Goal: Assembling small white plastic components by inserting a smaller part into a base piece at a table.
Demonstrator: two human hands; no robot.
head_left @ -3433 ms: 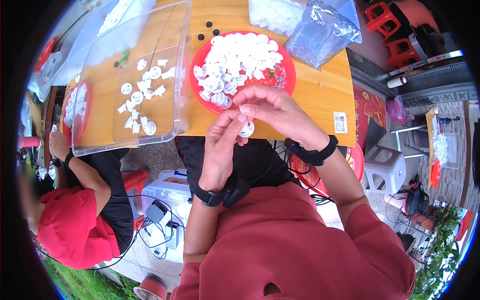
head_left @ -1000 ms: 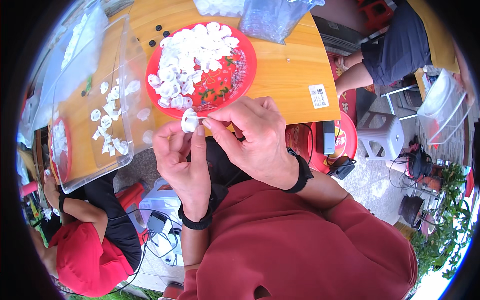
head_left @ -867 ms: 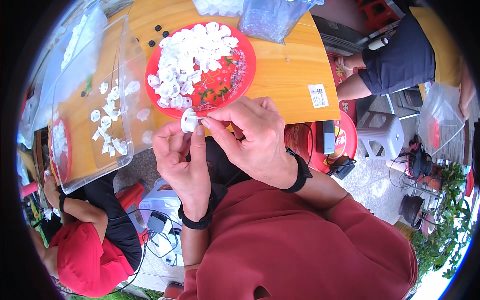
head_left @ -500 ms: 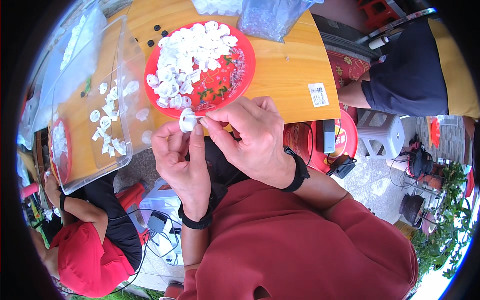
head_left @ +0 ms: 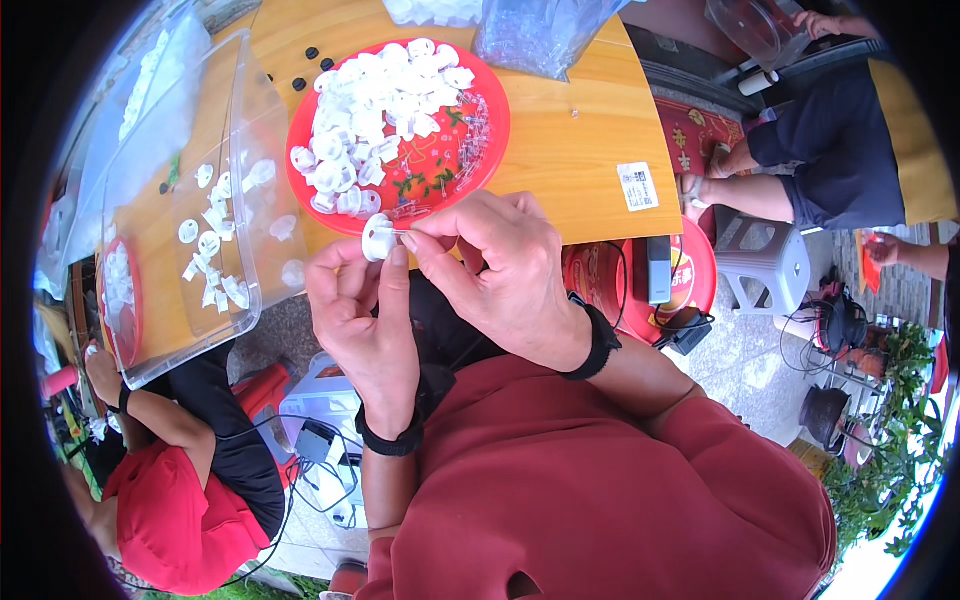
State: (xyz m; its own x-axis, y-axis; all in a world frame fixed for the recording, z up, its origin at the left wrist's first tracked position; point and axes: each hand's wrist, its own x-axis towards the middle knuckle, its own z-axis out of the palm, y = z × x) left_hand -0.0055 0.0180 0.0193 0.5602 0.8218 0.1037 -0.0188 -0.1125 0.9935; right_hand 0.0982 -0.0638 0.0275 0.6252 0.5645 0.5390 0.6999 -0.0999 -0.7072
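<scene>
Both hands are raised in front of the chest, just off the near edge of the wooden table [head_left: 590, 150]. The left hand [head_left: 365, 310] is upright, palm toward the camera, pinching a small white plastic cap [head_left: 379, 237] between thumb and fingertips. The right hand [head_left: 500, 270] curls in from the right, its fingertips closed narrowly against the same cap. Directly behind, 1 red plate [head_left: 480, 150] carries a heap of white caps. A clear plastic bin [head_left: 200, 200] lies to the left. Paved ground shows below.
</scene>
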